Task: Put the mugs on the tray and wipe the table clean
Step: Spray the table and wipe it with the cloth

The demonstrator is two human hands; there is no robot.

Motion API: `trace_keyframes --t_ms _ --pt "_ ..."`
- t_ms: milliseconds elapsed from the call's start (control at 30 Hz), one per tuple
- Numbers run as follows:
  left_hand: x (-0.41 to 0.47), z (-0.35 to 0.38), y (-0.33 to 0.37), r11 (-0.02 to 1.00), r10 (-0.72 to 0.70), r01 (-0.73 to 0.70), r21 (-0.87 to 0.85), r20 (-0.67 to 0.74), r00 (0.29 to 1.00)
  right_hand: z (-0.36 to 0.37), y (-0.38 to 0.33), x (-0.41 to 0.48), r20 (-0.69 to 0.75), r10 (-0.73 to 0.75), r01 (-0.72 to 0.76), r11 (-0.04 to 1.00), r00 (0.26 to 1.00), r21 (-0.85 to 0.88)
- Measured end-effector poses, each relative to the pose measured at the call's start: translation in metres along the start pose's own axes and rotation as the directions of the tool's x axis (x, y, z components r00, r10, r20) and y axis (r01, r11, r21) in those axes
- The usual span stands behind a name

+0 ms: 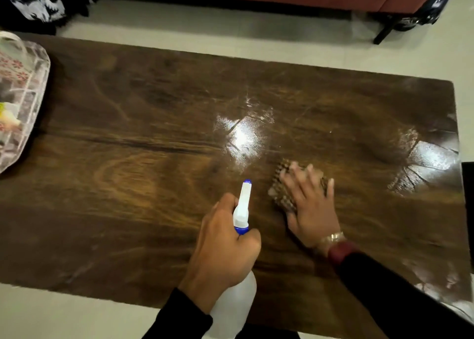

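**Spray and wipe, lower centre**

Dark wooden table (128, 133) across most of the frame, wet sheen (243, 133) at mid-frame. At lower centre, left hand (225, 246) curled round the neck of a white spray bottle (243, 205), nozzle aimed up-frame. Just right of it, right hand (310, 205) flat, fingers spread, pressing a checked cloth (280, 182) onto the wood. Patterned tray (47, 67) at the left edge, well apart; contents too blurred to tell.

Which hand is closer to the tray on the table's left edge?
Left. The left hand, gripping the spray bottle, is well right of the tray; the right hand, on the cloth, lies farther right.
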State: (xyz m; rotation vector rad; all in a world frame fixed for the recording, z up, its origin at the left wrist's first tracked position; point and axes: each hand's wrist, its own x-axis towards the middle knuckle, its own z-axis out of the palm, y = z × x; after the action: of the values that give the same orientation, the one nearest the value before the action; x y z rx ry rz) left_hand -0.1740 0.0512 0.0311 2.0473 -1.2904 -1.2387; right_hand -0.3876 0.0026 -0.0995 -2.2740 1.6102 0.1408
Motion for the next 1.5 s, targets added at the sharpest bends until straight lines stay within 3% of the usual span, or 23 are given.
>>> trace_keyframes --t_ms 100,167,267,333,433,533,667,800,867,933,1000,1100,1200,1367,1500 --pt "0.014 -0.003 0.005 1.0 -0.001 0.001 -0.017 -0.02 1.0 -0.03 0.002 0.098 -0.058 0.228 -0.223 0.971 0.972 0.081" --pt "0.028 -0.004 0.012 1.0 -0.007 0.006 -0.023 -0.034 0.999 -0.038 -0.02 0.142 -0.069 0.222 -0.217 0.973 0.973 0.074" --pt "0.051 -0.003 0.03 0.997 0.013 -0.017 -0.069 -0.07 0.997 -0.014 -0.065 0.138 -0.096 -0.06 0.057 0.998 0.994 -0.026" --pt "0.067 -0.002 0.043 0.995 0.03 -0.04 -0.091 -0.103 0.994 0.008 -0.081 0.101 -0.15 -0.228 0.222 0.974 0.962 -0.054" --pt "0.083 -0.004 0.052 0.999 -0.003 -0.001 -0.051 -0.083 0.997 0.023 -0.068 0.039 -0.096 -0.336 0.337 0.942 0.937 -0.013" --pt "0.09 -0.008 0.057 0.998 0.001 -0.005 -0.065 -0.069 0.998 0.001 -0.021 0.048 0.031 -0.402 0.403 0.913 0.915 -0.067" --pt "0.095 -0.008 0.058 0.998 -0.014 0.01 -0.061 -0.071 0.997 -0.05 0.031 0.155 0.006 -0.134 0.134 0.99 0.991 -0.05" --pt "0.1 -0.001 0.063 0.996 -0.034 0.024 -0.087 -0.11 0.993 -0.075 0.014 0.263 -0.053 0.147 -0.146 0.989 0.988 0.025" --pt "0.106 0.001 0.067 0.996 -0.03 0.017 -0.089 -0.148 0.988 -0.074 -0.017 0.279 -0.054 0.113 -0.112 0.993 0.992 0.022" --pt "0.113 -0.001 0.073 0.996 -0.033 0.019 -0.088 -0.16 0.987 -0.057 -0.046 0.264 -0.045 -0.058 0.058 0.998 0.997 -0.015" --pt "0.123 -0.005 0.081 0.995 -0.037 0.022 -0.1 -0.155 0.987 -0.034 -0.065 0.22 -0.077 -0.239 0.231 0.967 0.968 -0.104" --pt "0.139 -0.013 0.089 0.997 -0.01 -0.001 -0.072 -0.162 0.987 -0.014 -0.056 0.146 -0.047 -0.32 0.319 0.947 0.946 -0.022" --pt "0.153 -0.02 0.087 0.999 -0.007 0.002 -0.035 -0.142 0.99 -0.028 -0.008 0.132 -0.014 -0.247 0.247 0.969 0.969 -0.003" --pt "0.155 -0.017 0.076 0.999 -0.032 0.026 -0.048 -0.134 0.99 -0.075 0.035 0.237 -0.052 0.144 -0.141 0.988 0.988 0.06" --pt "0.157 -0.02 0.071 0.997 -0.062 0.056 -0.054 -0.134 0.989 -0.084 -0.015 0.306 -0.058 0.125 -0.123 0.991 0.99 0.044"
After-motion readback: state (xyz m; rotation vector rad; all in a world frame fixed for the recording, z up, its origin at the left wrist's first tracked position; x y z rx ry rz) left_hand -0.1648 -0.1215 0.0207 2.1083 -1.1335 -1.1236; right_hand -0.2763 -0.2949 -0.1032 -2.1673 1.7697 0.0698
